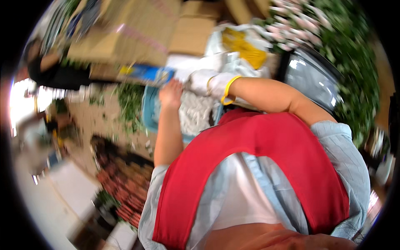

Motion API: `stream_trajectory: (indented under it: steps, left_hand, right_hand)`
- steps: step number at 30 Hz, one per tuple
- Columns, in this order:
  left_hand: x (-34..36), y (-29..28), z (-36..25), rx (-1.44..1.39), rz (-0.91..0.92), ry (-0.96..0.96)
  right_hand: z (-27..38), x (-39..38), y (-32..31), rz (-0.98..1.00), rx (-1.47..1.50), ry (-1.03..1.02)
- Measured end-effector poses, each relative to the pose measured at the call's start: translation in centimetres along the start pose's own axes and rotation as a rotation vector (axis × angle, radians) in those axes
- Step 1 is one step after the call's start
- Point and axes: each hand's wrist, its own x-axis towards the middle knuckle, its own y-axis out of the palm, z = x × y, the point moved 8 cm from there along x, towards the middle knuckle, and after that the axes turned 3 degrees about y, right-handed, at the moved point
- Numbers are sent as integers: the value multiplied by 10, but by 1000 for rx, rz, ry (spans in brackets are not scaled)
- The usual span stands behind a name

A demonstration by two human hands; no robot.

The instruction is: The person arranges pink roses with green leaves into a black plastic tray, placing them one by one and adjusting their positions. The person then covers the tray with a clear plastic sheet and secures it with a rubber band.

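My bare left hand (170, 95) reaches over the rim of a light blue basin (148, 110). It is beside a blue packet or box (152, 73) with a yellow end; whether it grips that, I cannot make out. Close by on the right is my right hand (201, 82) in a white glove, with a yellow band (229, 89) round the wrist. Motion smears the fingers of both hands. White crumpled material (195, 114) fills the basin below them.
Large cardboard boxes (141, 31) stand at the back. Farther right are yellow sheeting (246, 46), a dark-edged container (310, 77) and pale pink flowers (298, 23) with leafy stems. Reddish bundles (125, 183) lie at left; a person in black (62, 75) is at far left.
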Motion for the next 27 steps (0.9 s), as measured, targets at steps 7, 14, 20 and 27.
stream_trajectory:
  steps: [7, 14, 20, 27]
  left_hand:
    - [-211, 299, -2, 979, 876, 1266]
    - [-219, 423, 95, 1157, 787, 1613]
    - [-112, 417, 114, 639, 1063, 162]
    - [-77, 367, 95, 1104, 959, 430]
  right_hand:
    - [-93, -272, -173, -404, -162, 426]
    - [-161, -332, -185, -350, -493, 439]
    - [-90, -373, -216, -987, -288, 145]
    - [-78, -318, -182, -868, -626, -256]
